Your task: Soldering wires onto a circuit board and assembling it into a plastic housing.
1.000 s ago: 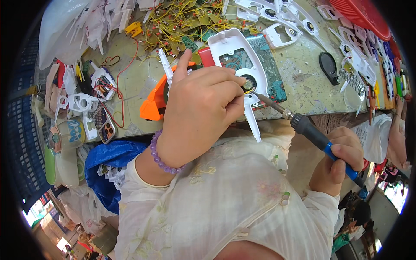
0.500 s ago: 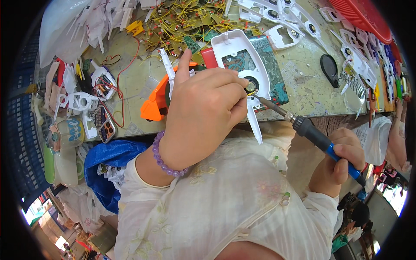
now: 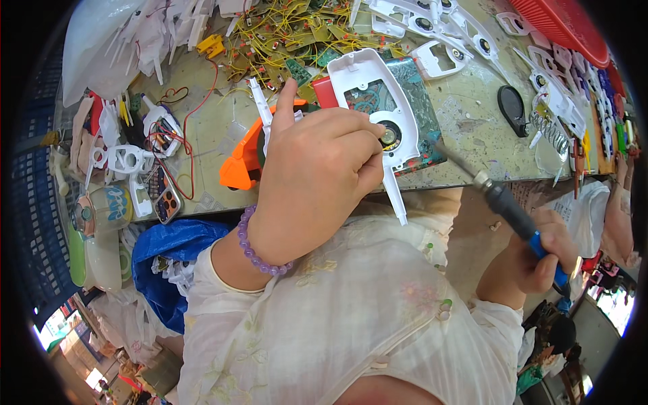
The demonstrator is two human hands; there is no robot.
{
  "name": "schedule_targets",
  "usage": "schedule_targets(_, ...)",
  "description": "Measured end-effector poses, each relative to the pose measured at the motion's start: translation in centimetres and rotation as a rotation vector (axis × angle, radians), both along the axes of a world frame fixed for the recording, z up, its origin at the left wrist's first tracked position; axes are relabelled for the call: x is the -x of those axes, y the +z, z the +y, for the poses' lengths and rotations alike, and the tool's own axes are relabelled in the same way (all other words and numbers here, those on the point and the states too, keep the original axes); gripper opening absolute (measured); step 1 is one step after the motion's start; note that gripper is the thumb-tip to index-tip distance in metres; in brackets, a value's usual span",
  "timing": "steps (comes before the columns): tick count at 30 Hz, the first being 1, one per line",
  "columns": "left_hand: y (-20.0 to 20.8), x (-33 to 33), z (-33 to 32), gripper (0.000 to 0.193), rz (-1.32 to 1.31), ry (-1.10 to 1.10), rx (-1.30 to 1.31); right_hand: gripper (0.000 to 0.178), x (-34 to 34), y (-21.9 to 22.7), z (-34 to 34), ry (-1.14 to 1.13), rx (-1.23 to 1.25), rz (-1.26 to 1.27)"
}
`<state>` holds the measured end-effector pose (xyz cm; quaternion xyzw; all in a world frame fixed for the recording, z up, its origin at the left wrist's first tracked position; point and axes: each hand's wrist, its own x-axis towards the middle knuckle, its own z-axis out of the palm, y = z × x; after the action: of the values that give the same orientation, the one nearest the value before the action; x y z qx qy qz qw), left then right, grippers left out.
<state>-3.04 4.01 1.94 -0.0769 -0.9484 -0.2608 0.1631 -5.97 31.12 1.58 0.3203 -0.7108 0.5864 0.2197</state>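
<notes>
My right hand (image 3: 533,253) is wrapped round the blue and black handle of a soldering iron (image 3: 507,208). The iron's tip points up and left, apart from the white plastic housing (image 3: 407,108). That housing has a large window and a small round speaker (image 3: 389,137) set into it. My left hand (image 3: 317,152) lies over the housing's left side, thumb and finger pinched at the speaker's edge and one finger raised. Whatever is between those fingertips is hidden. An orange tool (image 3: 237,165) and a white plastic strip (image 3: 260,101) show partly from under this hand.
Circuit boards with yellow wires (image 3: 297,34) are heaped at the back. More white housings (image 3: 442,59) and a red basket (image 3: 574,30) are at the right. A dark patterned board (image 3: 425,101) lies under the work. A phone (image 3: 167,202) rests near the left front edge.
The soldering iron's tip has come away from beside the speaker, with my right hand shifting slightly right and down. My left hand has hardly moved.
</notes>
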Motion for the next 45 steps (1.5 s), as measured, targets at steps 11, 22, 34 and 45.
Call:
schedule_targets(11,0.0,0.0,-0.5,0.005,0.010,-0.072,-0.001,0.038,-2.0,-5.9,-1.9,-0.058,0.337,-0.192)
schedule_targets(22,-0.8,-1.9,0.2,0.016,0.245,0.054,-0.056,0.035,-1.6,-6.7,-5.0,0.152,0.413,-0.272)
schedule_targets(34,-0.7,-0.5,2.5,0.011,0.132,0.121,-0.024,0.034,0.1,-5.4,-1.4,0.164,0.186,-0.078)
schedule_targets(45,-0.7,-0.6,2.7,0.010,0.066,0.156,-0.040,0.030,1.6,-2.3,1.1,0.248,0.039,0.033)
